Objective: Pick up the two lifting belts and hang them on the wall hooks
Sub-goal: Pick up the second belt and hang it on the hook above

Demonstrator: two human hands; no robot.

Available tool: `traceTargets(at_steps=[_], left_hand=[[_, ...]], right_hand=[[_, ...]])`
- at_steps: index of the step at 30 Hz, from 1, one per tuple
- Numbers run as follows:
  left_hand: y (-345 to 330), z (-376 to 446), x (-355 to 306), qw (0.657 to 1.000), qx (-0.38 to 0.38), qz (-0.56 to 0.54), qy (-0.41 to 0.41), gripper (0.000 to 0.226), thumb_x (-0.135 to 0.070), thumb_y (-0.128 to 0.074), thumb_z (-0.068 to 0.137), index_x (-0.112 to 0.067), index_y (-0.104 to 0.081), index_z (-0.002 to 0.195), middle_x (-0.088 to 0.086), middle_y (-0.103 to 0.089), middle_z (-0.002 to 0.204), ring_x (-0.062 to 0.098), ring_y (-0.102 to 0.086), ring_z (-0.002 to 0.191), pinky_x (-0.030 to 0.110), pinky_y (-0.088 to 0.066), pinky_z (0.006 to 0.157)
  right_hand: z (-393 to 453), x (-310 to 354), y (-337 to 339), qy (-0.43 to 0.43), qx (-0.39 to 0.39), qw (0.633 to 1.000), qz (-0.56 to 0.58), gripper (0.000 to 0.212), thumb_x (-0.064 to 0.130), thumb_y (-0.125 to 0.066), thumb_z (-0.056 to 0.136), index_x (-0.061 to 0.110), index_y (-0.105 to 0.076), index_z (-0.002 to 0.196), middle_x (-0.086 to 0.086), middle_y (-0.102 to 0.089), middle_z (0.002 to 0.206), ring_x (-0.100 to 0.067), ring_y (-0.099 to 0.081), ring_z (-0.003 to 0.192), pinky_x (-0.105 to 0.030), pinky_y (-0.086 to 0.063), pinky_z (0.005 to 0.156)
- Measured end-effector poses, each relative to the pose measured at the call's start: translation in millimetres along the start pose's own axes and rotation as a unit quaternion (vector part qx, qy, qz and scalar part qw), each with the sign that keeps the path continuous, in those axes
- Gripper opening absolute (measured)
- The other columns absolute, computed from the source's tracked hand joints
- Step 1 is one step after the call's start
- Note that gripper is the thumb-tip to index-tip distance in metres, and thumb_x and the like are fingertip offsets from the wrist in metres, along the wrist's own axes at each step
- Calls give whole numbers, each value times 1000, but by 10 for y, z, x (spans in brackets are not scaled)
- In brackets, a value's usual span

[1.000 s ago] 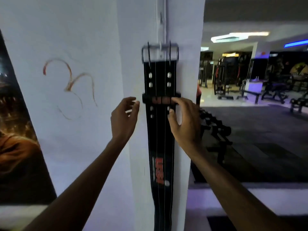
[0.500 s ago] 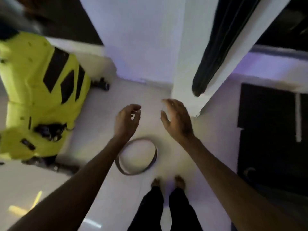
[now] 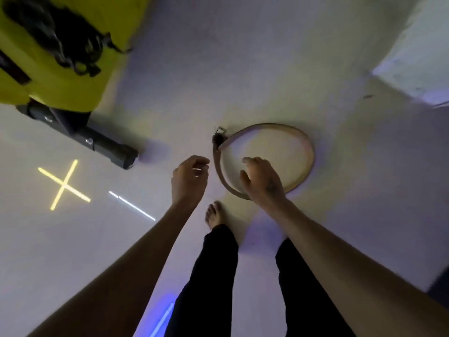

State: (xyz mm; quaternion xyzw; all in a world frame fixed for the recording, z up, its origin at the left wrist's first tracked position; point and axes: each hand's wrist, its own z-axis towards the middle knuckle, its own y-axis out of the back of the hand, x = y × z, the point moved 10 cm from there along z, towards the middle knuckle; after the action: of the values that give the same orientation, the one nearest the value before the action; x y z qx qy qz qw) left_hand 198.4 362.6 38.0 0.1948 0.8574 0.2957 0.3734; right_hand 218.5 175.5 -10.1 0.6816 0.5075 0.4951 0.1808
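Head view has swung from the hung black belt down to the floor (image 3: pixel 340 227) — tan belt (image 3: pixel 301 142) coiled there, left hand (image 3: pixel 189 181) and right hand (image 3: pixel 263 183) loosely apart, empty — second pickup pending.

one belt (image 3: pixel 301 144), two hands (image 3: pixel 189 181), one machine (image 3: pixel 63 69)

Stood at the far left corner of the pale glossy floor (image 3: pixel 243 69): yellow machine (image 3: pixel 60 76) on a black base bar (image 3: pixel 80 139). Glowed along the left edge: yellow cross reflection (image 3: pixel 63 184).
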Motion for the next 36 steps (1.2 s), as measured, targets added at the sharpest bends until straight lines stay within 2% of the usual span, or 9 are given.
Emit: traceTargets(at_steps=[3,8,13,15,19,23,25,31,36], left_hand=[[-430,554,743,1000,0,-2,24,20,-11,-61,92,-23,-75,100,-6,-77,96,13,-73,85,33,-58,85],[-1147,1101,1884,993,7,-65,94,31,-1,-61,88,-27,-73,100,-7,-76,91,17,-75,83,41,-62,83],[-1361,1069,2362,983,4,-105,149,28,-4,-59,94,-27,-70,107,1,-75,103,20,-74,87,47,-61,86],[-1258,953,2217,984,-3,-112,141,23,-15,-58,98,-26,-69,115,3,-74,111,19,-72,91,40,-61,88],[-925,664,1420,984,-4,-140,110,41,-30,-57,102,-12,-57,138,2,-65,131,14,-63,106,1,-45,74],[-736,402,391,975,57,-194,92,69,-48,-53,100,-6,-38,152,10,-44,158,22,-47,139,30,-41,106],[-607,222,-253,973,85,-209,56,70,-48,-54,99,-10,-35,155,3,-38,161,19,-40,144,32,-36,110],[-125,-438,-2098,958,132,-234,-102,35,-20,-67,96,-4,-64,128,10,-70,125,17,-65,113,34,-50,101],[350,-1269,-3389,944,173,-222,-172,33,-17,-75,90,-12,-66,122,2,-72,112,7,-66,98,13,-53,81]], right_hand=[[518,-191,-1114,-66,42,996,32,40,34,-47,98,6,-55,125,-14,-60,114,-31,-57,106,-31,-38,84],[1177,-422,-2427,-123,60,989,52,55,49,-63,88,8,-53,122,-14,-63,120,-32,-59,114,-39,-47,92],[1300,-574,-2596,-140,39,988,57,30,20,-59,93,6,-58,120,-18,-65,116,-39,-61,108,-39,-47,87],[1201,-595,-2347,-154,29,985,75,25,16,-55,91,9,-60,115,-17,-67,113,-39,-62,104,-38,-47,84],[744,-449,-1496,-134,48,982,127,6,16,-62,83,16,-56,80,-7,-72,90,-34,-67,86,-33,-48,67],[85,-367,-328,-108,33,973,200,12,8,-65,81,13,-59,91,-2,-74,93,-25,-68,87,-37,-52,72],[-224,-343,259,-90,19,970,226,19,6,-65,82,13,-59,98,-1,-74,94,-21,-69,87,-36,-55,74],[-1052,-334,1839,-63,-31,970,232,28,21,-60,75,17,-58,102,-4,-74,91,-25,-70,85,-46,-57,73],[-1723,-178,3165,-44,-79,948,304,36,18,-61,74,21,-59,109,-5,-75,96,-24,-73,89,-52,-58,80]])
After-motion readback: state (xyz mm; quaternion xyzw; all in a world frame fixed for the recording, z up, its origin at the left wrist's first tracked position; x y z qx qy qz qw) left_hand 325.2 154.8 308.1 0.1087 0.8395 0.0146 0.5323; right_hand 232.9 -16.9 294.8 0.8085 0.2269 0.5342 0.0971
